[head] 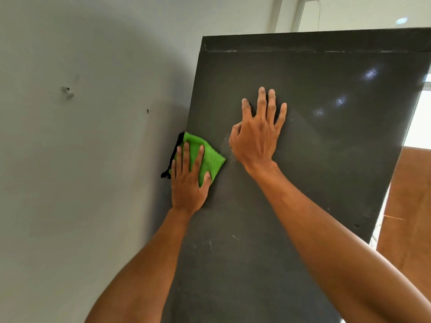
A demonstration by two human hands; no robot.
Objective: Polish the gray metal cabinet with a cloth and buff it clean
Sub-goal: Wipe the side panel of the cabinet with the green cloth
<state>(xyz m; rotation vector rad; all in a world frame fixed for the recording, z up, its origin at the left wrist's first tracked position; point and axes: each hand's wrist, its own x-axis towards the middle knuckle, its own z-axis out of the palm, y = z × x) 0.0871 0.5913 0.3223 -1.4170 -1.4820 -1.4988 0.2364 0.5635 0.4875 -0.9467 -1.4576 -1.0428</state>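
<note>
The cabinet (303,171) is dark gray and scuffed, with glare spots near its top. A folded green cloth (211,158) lies at its left edge, pressed by the flat-fingered left hand (189,185). Just beside it, the right hand (256,138) rests spread.

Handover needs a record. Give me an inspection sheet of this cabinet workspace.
Surface: cabinet panel, dark gray; pale scratches low down, smudge beside the right wrist, light glints upper right.
Job's things: green cloth with black edging, at the panel's left edge.
Clutter: nothing seen.
Hands: left hand presses the cloth with flat fingers; right hand lies spread on the panel.
Cables: nothing seen.
Surroundings: wall with small fixings; brown board at right.
</note>
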